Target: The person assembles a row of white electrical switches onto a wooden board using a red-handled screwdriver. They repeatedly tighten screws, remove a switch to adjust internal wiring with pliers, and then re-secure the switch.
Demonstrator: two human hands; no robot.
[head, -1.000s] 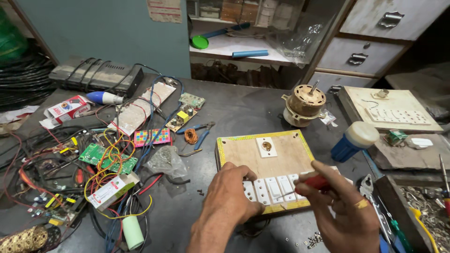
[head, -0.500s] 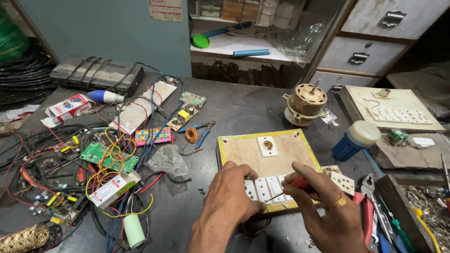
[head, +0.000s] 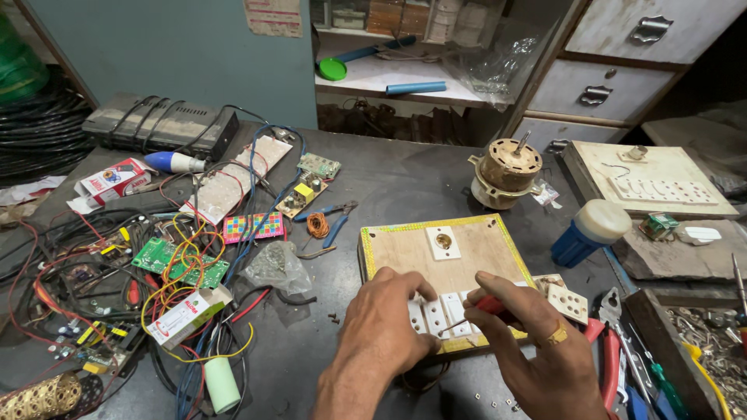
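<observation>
Head view. Left hand [head: 387, 327] pressing down on white switch row [head: 436, 315], fingers closed flat, steadying wooden switchboard [head: 436, 257] lying on dark surface [head: 389, 179]. Right hand [head: 537, 346] gripping red-handled screwdriver [head: 486, 309], tip meeting switch row beside left fingers. Loose socket plate [head: 566, 299] sitting just right of board. Risk (judged): tip slipping off screw, jabbing left fingers, since they are resting so close; board sliding if pressure is easing.
</observation>
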